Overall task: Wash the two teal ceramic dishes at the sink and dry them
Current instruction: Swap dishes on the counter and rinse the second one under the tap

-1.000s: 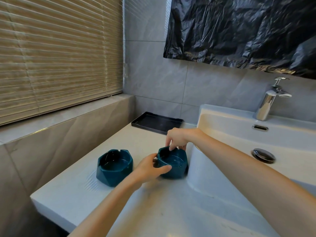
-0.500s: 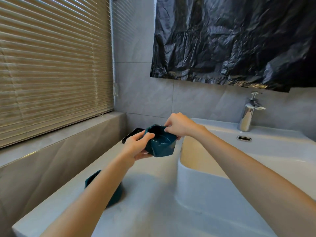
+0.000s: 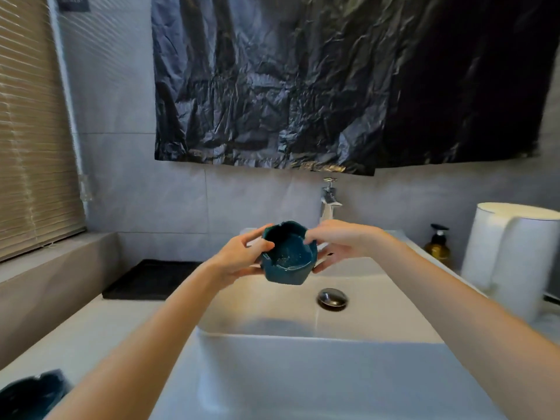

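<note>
Both hands [image 3: 291,253] hold teal dish [image 3: 289,257] above sink [image 3: 378,313] — tap [image 3: 329,200] behind.

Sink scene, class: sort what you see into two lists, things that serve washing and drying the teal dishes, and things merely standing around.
In the job:
teal dish held by left hand and right hand
second teal dish on the counter
sink
faucet
paper towel roll

Just standing about:
black tray
black plastic sheet
blinds

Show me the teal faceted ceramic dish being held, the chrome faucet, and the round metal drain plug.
Teal faceted ceramic dish [image 3: 288,262], head view, inner bowl.
Chrome faucet [image 3: 328,204], head view, spout body.
Round metal drain plug [image 3: 332,298], head view, cap centre.
</note>
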Demonstrator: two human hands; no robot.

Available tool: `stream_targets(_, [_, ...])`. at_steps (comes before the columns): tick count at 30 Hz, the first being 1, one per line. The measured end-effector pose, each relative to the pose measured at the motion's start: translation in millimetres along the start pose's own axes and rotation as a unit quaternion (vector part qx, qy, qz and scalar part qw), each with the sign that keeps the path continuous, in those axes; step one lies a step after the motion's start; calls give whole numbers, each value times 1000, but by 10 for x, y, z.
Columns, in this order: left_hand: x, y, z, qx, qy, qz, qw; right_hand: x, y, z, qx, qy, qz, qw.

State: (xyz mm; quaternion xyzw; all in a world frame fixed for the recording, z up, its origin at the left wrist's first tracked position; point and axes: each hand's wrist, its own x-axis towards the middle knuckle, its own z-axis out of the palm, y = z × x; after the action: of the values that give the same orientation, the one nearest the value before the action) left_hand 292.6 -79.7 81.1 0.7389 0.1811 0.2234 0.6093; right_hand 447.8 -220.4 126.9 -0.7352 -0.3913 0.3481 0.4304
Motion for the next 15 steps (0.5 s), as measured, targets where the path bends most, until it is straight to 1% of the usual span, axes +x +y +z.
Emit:
stream_targets(1, [69,-8,104,16,-23,3,1000,-22,107,-84,16,0,8,1000])
stream_targets(3, [189,-17,286,59,-66,11,996,-52,305,-223,12,9,6,1000])
stream_targets(7, [377,-4,570,140,-124,54,981,-90,616,-424,-35,41,-44,998])
stream_targets(9, [473,3,681,203,-120,95,967,-80,739,-487,-42,79,-72,993])
stream_targets(12, [638,-29,802,301,-87,184,932,-17,906,-543,-50,149,-120,980])
stream_targets(15, [732,-102,897,330,-60,242,910,45,1047,-581,-90,194,-185,959])
